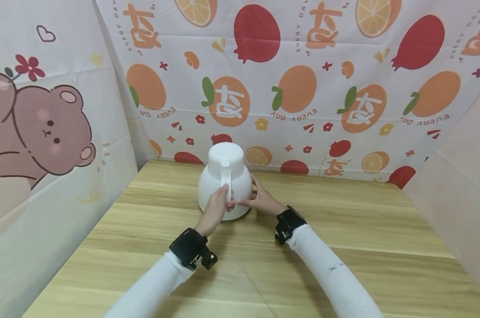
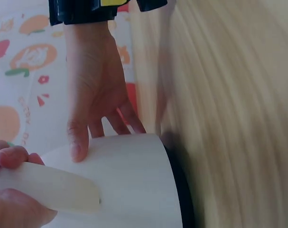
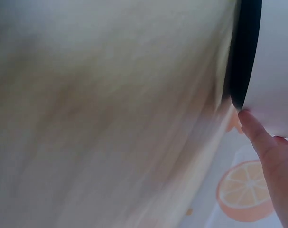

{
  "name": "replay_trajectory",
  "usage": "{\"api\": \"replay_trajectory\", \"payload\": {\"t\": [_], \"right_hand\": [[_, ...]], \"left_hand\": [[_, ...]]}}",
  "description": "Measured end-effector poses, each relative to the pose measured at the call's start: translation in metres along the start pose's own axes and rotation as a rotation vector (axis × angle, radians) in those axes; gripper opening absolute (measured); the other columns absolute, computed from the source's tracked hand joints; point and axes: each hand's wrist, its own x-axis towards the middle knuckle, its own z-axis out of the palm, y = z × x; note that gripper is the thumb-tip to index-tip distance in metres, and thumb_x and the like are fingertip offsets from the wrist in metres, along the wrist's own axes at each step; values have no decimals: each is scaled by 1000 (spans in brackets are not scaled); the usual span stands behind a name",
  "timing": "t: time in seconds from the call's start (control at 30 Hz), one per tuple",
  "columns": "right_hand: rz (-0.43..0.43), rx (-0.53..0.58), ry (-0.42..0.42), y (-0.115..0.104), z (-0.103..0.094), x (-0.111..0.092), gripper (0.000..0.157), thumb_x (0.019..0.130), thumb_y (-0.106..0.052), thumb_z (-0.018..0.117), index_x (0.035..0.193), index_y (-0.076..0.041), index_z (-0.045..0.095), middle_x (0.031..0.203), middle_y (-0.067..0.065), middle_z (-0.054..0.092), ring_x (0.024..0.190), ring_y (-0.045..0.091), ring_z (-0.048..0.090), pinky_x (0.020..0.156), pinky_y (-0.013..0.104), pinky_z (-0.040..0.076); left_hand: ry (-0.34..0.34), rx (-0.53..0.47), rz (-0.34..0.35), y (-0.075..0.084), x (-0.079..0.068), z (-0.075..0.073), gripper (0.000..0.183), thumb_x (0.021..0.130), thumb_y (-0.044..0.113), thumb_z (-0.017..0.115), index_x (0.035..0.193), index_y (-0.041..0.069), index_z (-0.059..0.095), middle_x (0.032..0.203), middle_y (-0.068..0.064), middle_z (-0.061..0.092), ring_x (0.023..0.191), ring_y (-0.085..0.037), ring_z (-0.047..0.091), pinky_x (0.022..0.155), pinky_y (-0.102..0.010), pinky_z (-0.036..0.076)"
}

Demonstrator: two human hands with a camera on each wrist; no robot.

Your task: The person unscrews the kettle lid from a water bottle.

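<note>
A fruit-print cloth point(image 1: 295, 88) hangs behind a wood-grain table point(image 1: 343, 216).

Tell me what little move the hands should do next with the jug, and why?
I'd probably bring the right hand's palm closer to the white jug. Its thumb is on the jug's side, but its palm is apart from it. The left hand grips the handle, so a fuller touch might steady the jug.

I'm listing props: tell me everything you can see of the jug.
The jug is white, smooth, perhaps plastic, with a rounded body, narrower top, handle facing the person and dark base. It is upright near the table's far edge. The left hand grips the handle; the right hand touches the side.
</note>
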Motion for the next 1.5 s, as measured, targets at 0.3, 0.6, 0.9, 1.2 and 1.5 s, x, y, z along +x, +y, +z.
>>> {"api": "replay_trajectory", "payload": {"t": [0.3, 0.6, 0.9, 1.2, 1.5], "right_hand": [[-28, -11, 34, 25, -3, -8, 104, 79, -28, 74, 152, -15, 1, 160, 19, 10, 136, 46, 32, 107, 60, 38], [-39, 7, 42, 31, -7, -23, 102, 80, -25, 73, 152, -18, 2, 159, 20, 11, 135, 48, 33, 106, 61, 37], [-19, 33, 59, 35, -10, -40, 104, 78, -26, 75, 152, -18, 2, 159, 19, 12, 135, 48, 33, 105, 61, 38], [33, 23, 51, 30, -16, -57, 105, 79, -27, 74, 152, -23, -1, 160, 17, 6, 139, 47, 27, 107, 60, 36], [32, 21, 52, 31, -21, -66, 105, 79, -26, 74, 152, -20, -1, 160, 20, 5, 139, 48, 27, 106, 59, 37]], "left_hand": [[21, -5, -12, 1, -14, 15, 41, 105, 27, 22, 85, -1, 45, 62, -3, 39, 58, -15, 40, 61, -26, 33], [23, -12, -20, 1, -21, 30, 40, 104, 26, 24, 83, 0, 46, 61, -2, 40, 58, -14, 41, 61, -25, 35], [11, -62, -19, 2, -31, 44, 38, 104, 23, 25, 81, 0, 45, 62, -2, 39, 58, -14, 39, 59, -24, 35], [-4, -76, -15, 1, -36, 54, 40, 104, 24, 26, 83, -4, 46, 62, -3, 39, 58, -14, 38, 60, -24, 35], [-25, -53, 0, 5, -39, 62, 41, 104, 25, 26, 80, -1, 45, 62, -4, 39, 56, -12, 38, 58, -22, 35]]}}
